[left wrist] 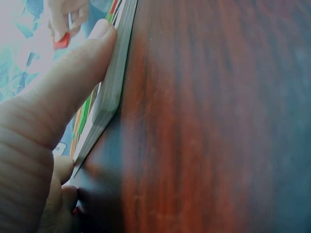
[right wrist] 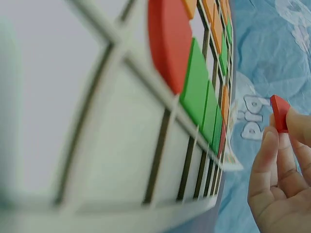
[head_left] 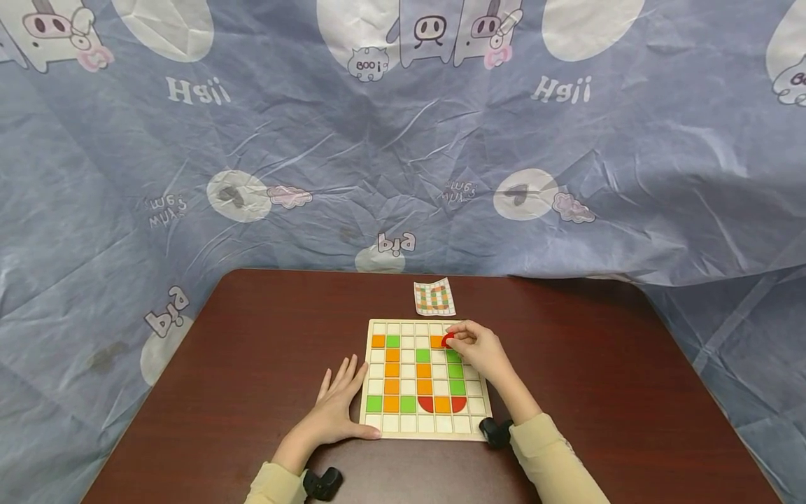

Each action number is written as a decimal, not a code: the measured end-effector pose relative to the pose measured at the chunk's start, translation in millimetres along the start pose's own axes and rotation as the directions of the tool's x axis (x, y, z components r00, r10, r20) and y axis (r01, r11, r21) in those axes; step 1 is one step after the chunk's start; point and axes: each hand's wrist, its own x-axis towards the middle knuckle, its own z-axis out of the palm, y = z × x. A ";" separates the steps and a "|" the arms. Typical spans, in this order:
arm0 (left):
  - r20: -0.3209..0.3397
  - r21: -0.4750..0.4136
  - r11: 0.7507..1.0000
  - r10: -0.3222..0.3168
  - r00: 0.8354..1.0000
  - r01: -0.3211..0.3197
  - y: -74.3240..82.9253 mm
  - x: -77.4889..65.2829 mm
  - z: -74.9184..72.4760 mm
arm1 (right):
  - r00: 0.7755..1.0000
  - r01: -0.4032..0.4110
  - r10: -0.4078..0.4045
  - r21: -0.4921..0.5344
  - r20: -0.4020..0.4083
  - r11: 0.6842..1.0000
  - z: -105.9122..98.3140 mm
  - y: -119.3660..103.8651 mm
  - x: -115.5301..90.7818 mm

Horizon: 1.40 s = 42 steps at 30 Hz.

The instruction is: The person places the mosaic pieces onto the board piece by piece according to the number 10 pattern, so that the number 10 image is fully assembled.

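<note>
A pale gridded board (head_left: 407,423) lies on the table, with orange, green and red tiles in some of its squares. Between thumb and fingertips, my right hand (head_left: 481,350) pinches a red tile (right wrist: 280,113) with one curved edge, above the board's upper right part. The squares under that hand are partly hidden. My left hand (head_left: 334,409) rests at the board's left side, fingers spread. Its thumb (left wrist: 82,65) lies on the board's near edge in the left wrist view. Two red quarter-round tiles (head_left: 425,404) flank an orange tile (head_left: 442,404) low on the board.
Behind the board lies a small printed card (head_left: 434,297) with a coloured grid pattern. The dark wooden table (head_left: 283,336) extends to both sides. A blue-grey cloth (head_left: 352,154) with cartoon prints hangs behind it. Each wrist wears a black device (head_left: 323,483).
</note>
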 end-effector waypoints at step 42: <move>-0.012 0.001 1.000 0.005 1.000 -0.005 0.9 -1.5 -1.3 | 0.991 0.131 -0.116 -0.376 0.061 0.917 48.1 -14.0 27.5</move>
